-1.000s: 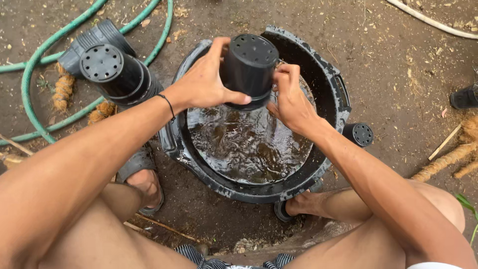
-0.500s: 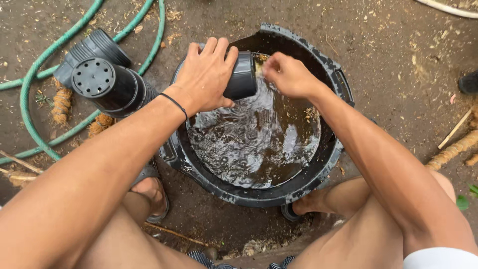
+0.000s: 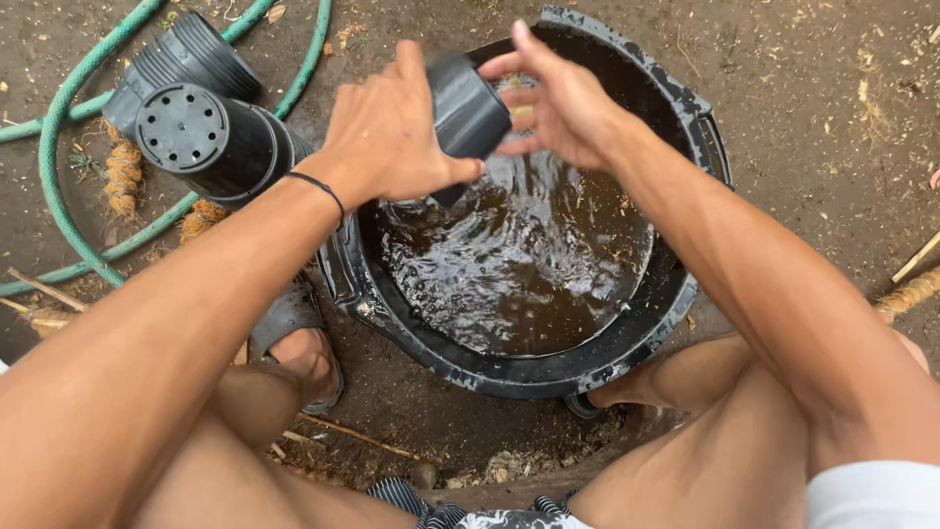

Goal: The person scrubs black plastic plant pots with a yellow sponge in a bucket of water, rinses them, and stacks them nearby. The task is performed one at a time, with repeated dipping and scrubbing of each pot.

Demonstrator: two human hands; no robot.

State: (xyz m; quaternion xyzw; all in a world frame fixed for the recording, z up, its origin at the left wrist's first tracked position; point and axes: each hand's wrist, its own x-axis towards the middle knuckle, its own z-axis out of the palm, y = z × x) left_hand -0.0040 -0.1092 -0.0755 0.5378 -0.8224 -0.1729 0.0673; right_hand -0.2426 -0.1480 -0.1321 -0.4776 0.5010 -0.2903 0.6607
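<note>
Head view shows a small black pot (image 3: 468, 110) held on its side between two hands, just above the muddy water (image 3: 519, 264). Left hand (image 3: 392, 132) is closed around the pot, with the thumb under it and the fingers over the top. Right hand (image 3: 558, 103) is on the other side of the pot, at its open end, with the fingers spread and touching the rim; it does not close around the pot. A thin black band (image 3: 318, 186) sits on the left wrist.

Under both hands is a big round black tub (image 3: 509, 367) full of brown water with ripples. Beside the left hand, on the outer side, lies a stack of black pots (image 3: 201, 132) on the dirt, bottoms with holes facing up. A green hose (image 3: 59, 147) curls around that stack. Below the left arm, a foot in a sandal (image 3: 299, 343) rests on the ground next to the tub.
</note>
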